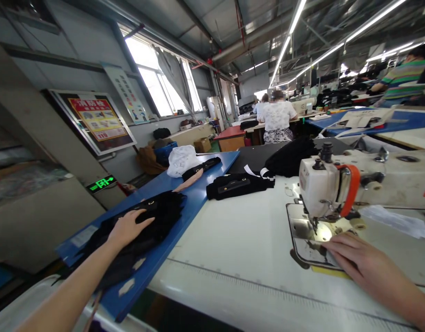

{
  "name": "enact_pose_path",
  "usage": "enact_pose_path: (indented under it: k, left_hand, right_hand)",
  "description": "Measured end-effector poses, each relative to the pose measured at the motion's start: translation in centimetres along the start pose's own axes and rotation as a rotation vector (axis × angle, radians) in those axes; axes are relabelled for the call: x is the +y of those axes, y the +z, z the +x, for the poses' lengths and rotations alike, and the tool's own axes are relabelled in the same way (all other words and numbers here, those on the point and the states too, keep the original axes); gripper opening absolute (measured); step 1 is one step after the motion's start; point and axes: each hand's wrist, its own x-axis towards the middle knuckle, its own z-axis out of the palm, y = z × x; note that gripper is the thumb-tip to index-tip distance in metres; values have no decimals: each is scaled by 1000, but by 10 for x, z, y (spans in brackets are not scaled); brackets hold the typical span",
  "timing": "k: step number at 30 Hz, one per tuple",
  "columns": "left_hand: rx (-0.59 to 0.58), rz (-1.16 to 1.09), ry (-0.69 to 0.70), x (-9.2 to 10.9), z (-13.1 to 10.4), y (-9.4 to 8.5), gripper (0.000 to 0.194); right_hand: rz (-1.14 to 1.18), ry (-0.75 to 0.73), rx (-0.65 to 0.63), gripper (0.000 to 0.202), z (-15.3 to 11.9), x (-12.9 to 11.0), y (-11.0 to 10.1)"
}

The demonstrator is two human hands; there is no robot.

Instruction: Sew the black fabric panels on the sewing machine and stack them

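My left hand [129, 227] lies with its fingers spread on a pile of black fabric pieces [164, 216], which rests on the blue side table [195, 198]. A small metal ring shows on the top piece, just beyond the fingertips. My right hand [351, 253] is beside the metal needle plate of the white sewing machine [318, 184], its fingers together near the lit needle area; whatever they may hold is too small to name. Another black piece with a strap and metal fitting [238, 185] lies flat on the white machine table [229, 240].
A black fabric heap [290, 156] stands behind the machine. A white plastic bag [183, 160] and more black pieces sit on the blue table's far end. Clear plastic [395, 221] lies right of the needle. People [277, 115] sit farther off.
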Motion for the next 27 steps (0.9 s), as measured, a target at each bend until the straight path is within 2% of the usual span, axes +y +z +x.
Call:
enact_pose_path:
  k: [4,11,15,18,21,23,25,27]
  left_hand:
    - [-64,105,24,-5,5,7,34]
    - [-41,164,118,-10,-11,4,26]
    - [45,121,170,-12,-20,-2,33]
    - [199,83,124,-6,-20,-21,39]
    - [406,35,56,8,-20,-48,51]
    - [501,-4,75,27,-22,-59,55]
    - [534,-47,161,56,-28,-57,52]
    - [511,-93,291,92,-40,-38,46]
  right_hand:
    - [-53,-9,-3,35,0,0,-2]
    - [-65,-4,-33,40,1,-1,-3]
    - [-43,3,-30,39,2,-3,-4]
    - [-32,12,-42,37,2,-3,-3]
    - [-18,20,-47,36,2,-2,-2]
    - [-11,24,-49,34,2,-2,-2]
    - [-2,35,-63,32,2,-3,-3]
    - [10,55,-88,31,4,-5,-5]
